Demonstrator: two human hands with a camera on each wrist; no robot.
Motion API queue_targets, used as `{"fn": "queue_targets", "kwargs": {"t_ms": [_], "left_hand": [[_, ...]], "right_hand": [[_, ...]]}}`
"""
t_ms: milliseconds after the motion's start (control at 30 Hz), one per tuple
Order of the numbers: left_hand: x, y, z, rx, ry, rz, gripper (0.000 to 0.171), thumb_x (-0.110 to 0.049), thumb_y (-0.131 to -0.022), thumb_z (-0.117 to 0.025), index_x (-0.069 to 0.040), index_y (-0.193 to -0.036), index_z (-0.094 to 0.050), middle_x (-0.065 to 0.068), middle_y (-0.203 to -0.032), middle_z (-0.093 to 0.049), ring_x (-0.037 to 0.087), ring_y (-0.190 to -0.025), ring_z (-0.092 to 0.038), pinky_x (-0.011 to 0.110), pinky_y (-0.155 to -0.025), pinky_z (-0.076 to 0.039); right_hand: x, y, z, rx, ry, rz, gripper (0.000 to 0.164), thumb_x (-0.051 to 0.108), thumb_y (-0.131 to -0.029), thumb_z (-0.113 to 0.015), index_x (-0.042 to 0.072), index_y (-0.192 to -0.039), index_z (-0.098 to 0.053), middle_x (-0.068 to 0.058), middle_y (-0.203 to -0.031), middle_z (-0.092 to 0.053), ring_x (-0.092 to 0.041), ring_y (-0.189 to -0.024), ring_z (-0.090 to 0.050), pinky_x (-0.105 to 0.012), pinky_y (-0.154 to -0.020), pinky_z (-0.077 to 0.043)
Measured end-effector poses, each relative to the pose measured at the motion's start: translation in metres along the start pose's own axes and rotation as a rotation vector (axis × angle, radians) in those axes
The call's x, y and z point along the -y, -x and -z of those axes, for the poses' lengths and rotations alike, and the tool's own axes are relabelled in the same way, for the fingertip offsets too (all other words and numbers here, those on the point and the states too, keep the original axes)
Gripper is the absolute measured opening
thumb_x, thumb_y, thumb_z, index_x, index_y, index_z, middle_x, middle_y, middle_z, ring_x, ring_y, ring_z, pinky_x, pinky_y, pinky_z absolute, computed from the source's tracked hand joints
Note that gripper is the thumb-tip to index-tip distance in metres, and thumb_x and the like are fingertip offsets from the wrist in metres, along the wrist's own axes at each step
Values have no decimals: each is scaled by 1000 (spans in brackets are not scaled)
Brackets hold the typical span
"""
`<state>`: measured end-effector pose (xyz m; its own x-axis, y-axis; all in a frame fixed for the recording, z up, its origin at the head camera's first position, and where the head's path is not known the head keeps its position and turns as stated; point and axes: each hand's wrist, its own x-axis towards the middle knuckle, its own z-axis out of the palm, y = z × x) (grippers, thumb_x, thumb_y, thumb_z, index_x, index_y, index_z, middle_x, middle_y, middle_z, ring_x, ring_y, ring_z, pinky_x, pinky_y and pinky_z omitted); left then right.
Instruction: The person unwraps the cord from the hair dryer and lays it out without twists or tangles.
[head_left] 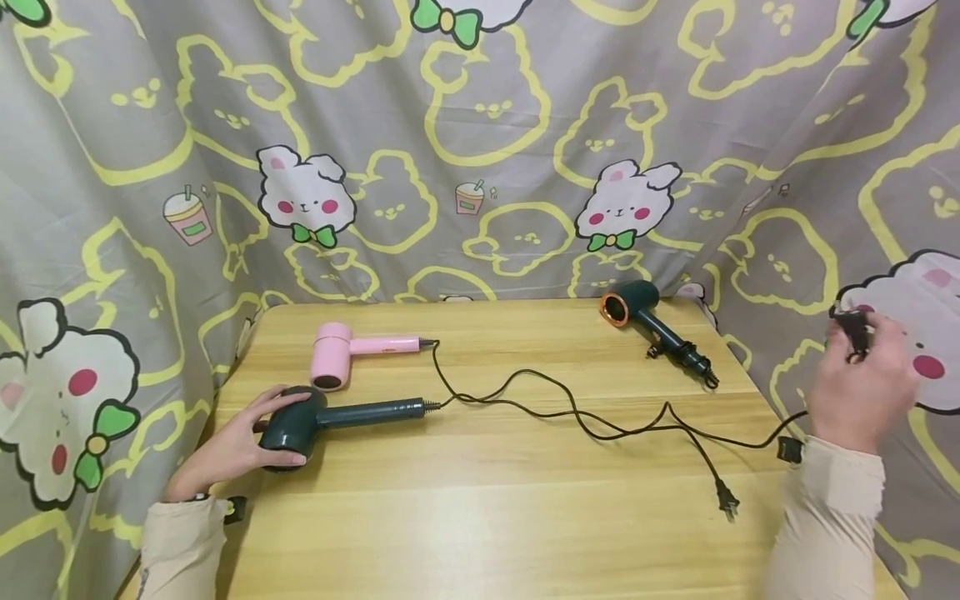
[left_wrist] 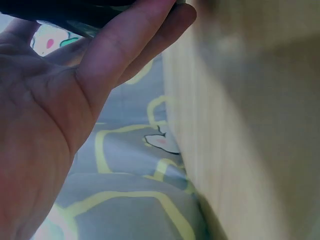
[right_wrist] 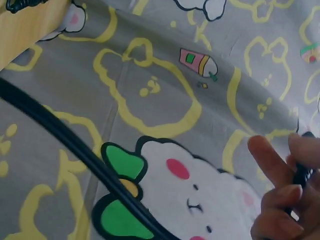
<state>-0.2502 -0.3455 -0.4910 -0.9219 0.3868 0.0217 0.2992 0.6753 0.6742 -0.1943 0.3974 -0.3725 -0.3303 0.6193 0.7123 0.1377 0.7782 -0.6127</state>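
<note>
A dark green hair dryer (head_left: pixel 371 414) lies on the table at the left, its handle pointing right. My left hand (head_left: pixel 240 437) grips its barrel, thumb at the near side and fingers over the far side. In the left wrist view, only a dark edge of the dryer shows above the left hand (left_wrist: pixel 45 110). Raised beyond the table's right edge, my right hand (head_left: pixel 862 383) pinches a black plug end (head_left: pixel 855 329) of a cord. In the right wrist view the cord (right_wrist: pixel 75 145) runs past the right hand (right_wrist: pixel 282 195), whose fingers partly hide the plug.
Behind the green dryer lies a pink hair dryer (head_left: pixel 333 354). Another dark green dryer (head_left: pixel 637 300) with a copper rim and bundled cord is at the back right. Two black cords (head_left: pixel 525 408) cross the table (head_left: pixel 480 525); one ends in a plug (head_left: pixel 726 498). Patterned curtains (head_left: pixel 517 167) surround the table.
</note>
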Motion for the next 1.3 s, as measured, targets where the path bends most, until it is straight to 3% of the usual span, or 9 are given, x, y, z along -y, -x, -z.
{"fn": "queue_targets", "kwargs": {"t_ms": [67,133,267,433,667,800,933,1067,1300], "left_hand": [[2,2,-2,-7,1,-17,90,-30,-77,-93,-17,-154,-49,40,-162,-19,65,-137,-36,64,-92,-49],[3,3,-5,-13,0,-28,90,-30,-76,-94,-16,-153,-50,42,-161,-18,65,-139,-33,70,-95,-45],[2,1,-8,-11,-12,-36,91,-34,-75,-94,-19,-153,-50,41,-162,-18,66,-138,-34,70,-93,-46],[-2,-6,-10,-3,-47,-50,94,-39,-71,-96,-21,-152,-52,37,-163,-22,64,-138,-36,61,-92,-50],[-4,-13,-14,-13,-71,-92,95,-39,-69,-97,-18,-152,-53,36,-162,-26,56,-137,-43,44,-91,-53],[-4,-16,-16,-5,-51,-108,96,-38,-70,-97,-20,-153,-52,32,-164,-25,53,-139,-42,33,-92,-52],[-4,-19,-19,-1,-40,-149,97,-34,-70,-97,-19,-154,-51,28,-167,-23,52,-142,-39,24,-93,-50],[-5,-21,-21,4,-44,-166,98,-32,-70,-97,-16,-155,-49,29,-169,-18,55,-144,-36,21,-95,-48],[-8,-22,-23,-6,-99,-160,99,-31,-71,-96,-14,-155,-48,30,-169,-17,61,-145,-33,61,-100,-48]], "right_hand": [[4,2,-1,64,-7,90,36,29,-102,-64,2,-126,-68,-28,-119,-72,-49,-99,-68,-61,-89,-40],[8,5,-1,146,-23,185,33,23,-100,-68,1,-125,-70,-29,-112,-74,-20,-78,-70,-47,-76,-44],[12,18,3,394,-85,425,30,8,-94,-74,0,-123,-71,-29,-92,-74,19,-60,-32,-18,-53,-32],[24,51,8,782,-141,611,29,8,-94,-75,7,-123,-71,-6,-70,-62,4,-52,-35,-20,-45,-31],[41,99,1,1174,-204,662,21,23,-101,-69,17,-120,-71,10,-98,-74,8,-74,-56,-22,-64,-51],[41,122,-9,1343,-209,667,20,33,-103,-64,21,-118,-71,14,-98,-72,8,-79,-59,-23,-68,-53],[38,141,-17,1454,-230,711,25,37,-104,-61,19,-117,-72,14,-102,-72,5,-89,-64,-26,-74,-56],[35,158,-27,1448,-267,831,20,33,-102,-65,20,-113,-75,13,-105,-69,2,-94,-61,-26,-79,-56],[29,175,-35,1404,-273,970,26,34,-93,-75,20,-114,-80,13,-90,-50,0,-82,-38,-19,-69,-36]]}}
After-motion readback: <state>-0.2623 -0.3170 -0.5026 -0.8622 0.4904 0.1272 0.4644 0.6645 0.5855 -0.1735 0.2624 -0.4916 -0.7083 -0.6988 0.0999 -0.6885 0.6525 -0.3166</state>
